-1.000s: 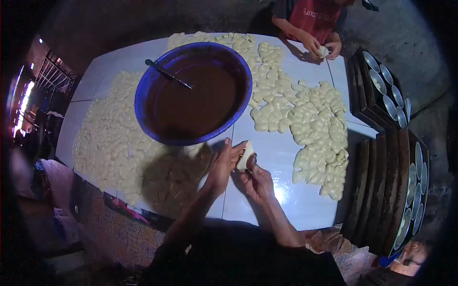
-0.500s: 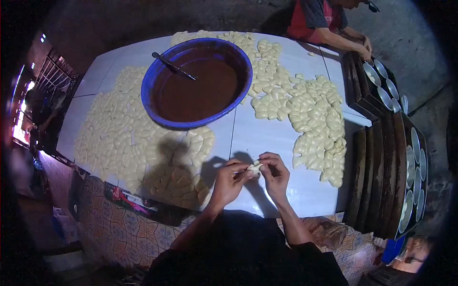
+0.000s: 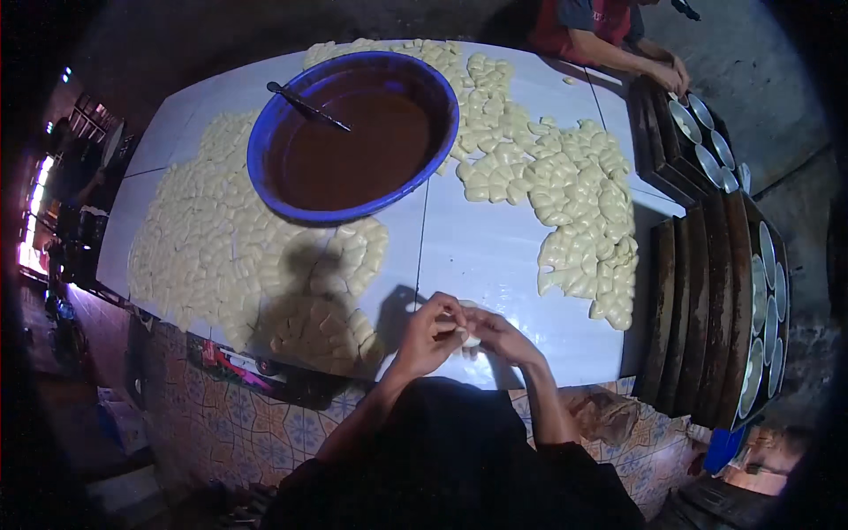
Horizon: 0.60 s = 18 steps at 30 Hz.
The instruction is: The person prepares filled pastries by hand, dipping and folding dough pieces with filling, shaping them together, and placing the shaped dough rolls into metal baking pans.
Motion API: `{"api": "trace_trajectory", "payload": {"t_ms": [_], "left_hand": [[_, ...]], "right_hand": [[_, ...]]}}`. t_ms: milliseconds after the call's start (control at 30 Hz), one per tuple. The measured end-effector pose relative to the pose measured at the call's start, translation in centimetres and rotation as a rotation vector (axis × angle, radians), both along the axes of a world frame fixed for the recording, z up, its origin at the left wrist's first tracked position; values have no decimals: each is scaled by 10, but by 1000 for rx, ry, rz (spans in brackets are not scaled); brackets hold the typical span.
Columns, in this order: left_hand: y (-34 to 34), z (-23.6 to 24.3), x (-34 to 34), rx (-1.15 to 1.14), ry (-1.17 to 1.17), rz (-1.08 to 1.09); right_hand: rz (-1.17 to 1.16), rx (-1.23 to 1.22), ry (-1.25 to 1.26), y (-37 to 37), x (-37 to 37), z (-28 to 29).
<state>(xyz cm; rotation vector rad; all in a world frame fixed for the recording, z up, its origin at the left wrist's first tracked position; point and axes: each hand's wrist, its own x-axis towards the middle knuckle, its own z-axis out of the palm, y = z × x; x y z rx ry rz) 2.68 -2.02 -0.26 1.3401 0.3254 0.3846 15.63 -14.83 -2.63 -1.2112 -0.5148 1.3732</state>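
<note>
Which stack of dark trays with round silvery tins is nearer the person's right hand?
The lower-right dark tray stack, nearer the person's right hand; the other dark stack stands by the co-worker's hands.

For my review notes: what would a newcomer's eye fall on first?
The large round blue basin of smooth brown mixture, upper left of centre, dominates. Pale glossy dough pieces cover much of the white table to either side. At lower centre, the person's bare left hand and right hand meet around one small pale dough piece.
</note>
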Motion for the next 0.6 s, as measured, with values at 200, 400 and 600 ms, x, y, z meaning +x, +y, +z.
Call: {"api": "trace_trajectory", "payload": {"t_ms": [200,400,600], "left_hand": [[14,-10,-19,45,49,356],[51,-23,-85,291,292,831],[16,-55,-127,1111,535,385]], "right_hand": [[-149,-89,-658,25,10,-3],[-351,74,-397,32,16,-59],[-43,152,-831,102,-52,-15]]}}
